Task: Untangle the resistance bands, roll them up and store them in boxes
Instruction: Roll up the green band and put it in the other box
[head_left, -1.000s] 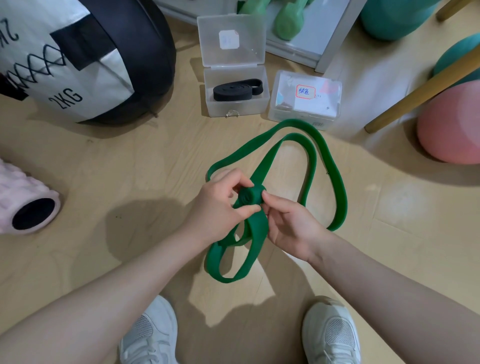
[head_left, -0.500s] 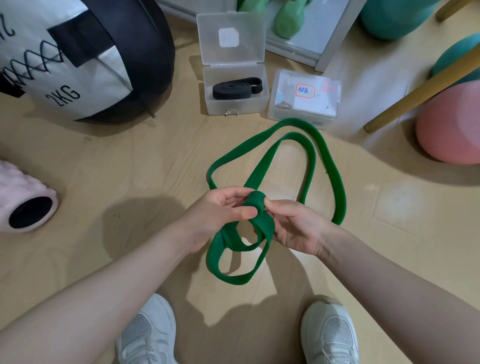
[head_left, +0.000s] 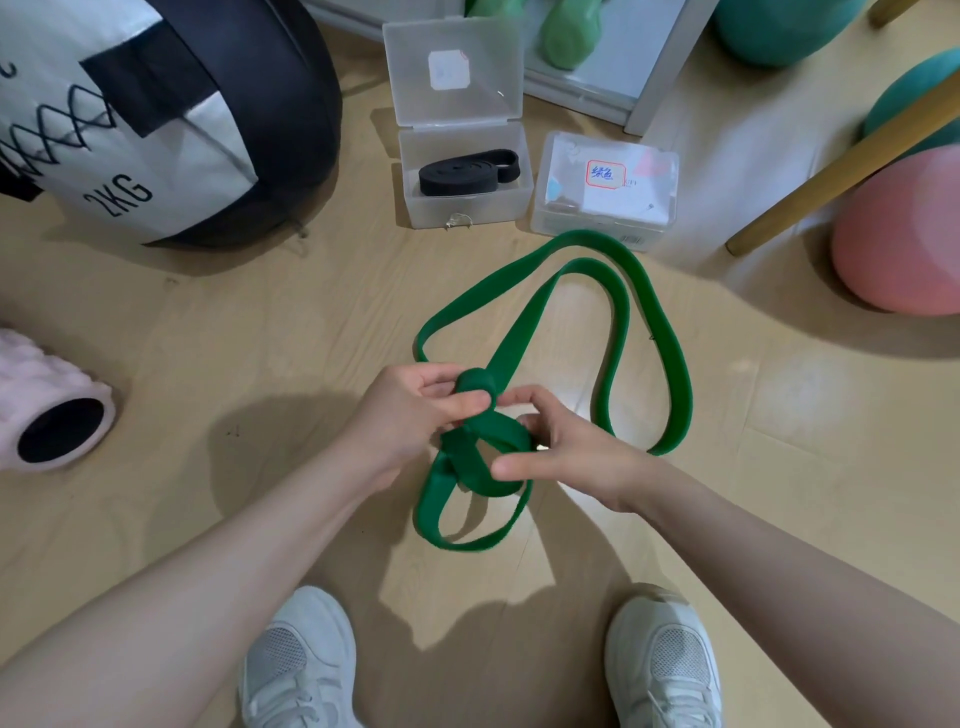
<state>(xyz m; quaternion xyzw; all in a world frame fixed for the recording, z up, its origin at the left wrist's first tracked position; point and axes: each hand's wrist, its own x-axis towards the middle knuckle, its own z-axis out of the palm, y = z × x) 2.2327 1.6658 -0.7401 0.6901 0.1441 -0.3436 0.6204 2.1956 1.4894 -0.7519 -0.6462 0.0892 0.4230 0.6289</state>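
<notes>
green resistance band (head_left: 670, 364): one, long flat loop, partly rolled. the small rolled end sat in the grip of the left hand (head_left: 410, 421), pinched between thumb and curled fingers. the right hand (head_left: 566, 457), just right of that grip, had its fingers curled about the band's loose strands below the roll, thumb laid across them. two long loops ran from the grip away over the wooden floor (head_left: 260, 338) toward the boxes; a shorter loop hung below the grip, toward the white shoes (head_left: 301, 660).

black resistance band (head_left: 467, 174): one, rolled, lying inside the open clear box (head_left: 467, 202), lid upright, beyond the grip.

closed clear box (head_left: 605, 192): one, red-framed label on the lid, just right of the open box, near the far end of the green loops.

also on the floor: 2kg medicine ball (head_left: 156, 119) far left of the grip; pink foam roller (head_left: 47, 405) left; pink ball (head_left: 904, 234) far right.
</notes>
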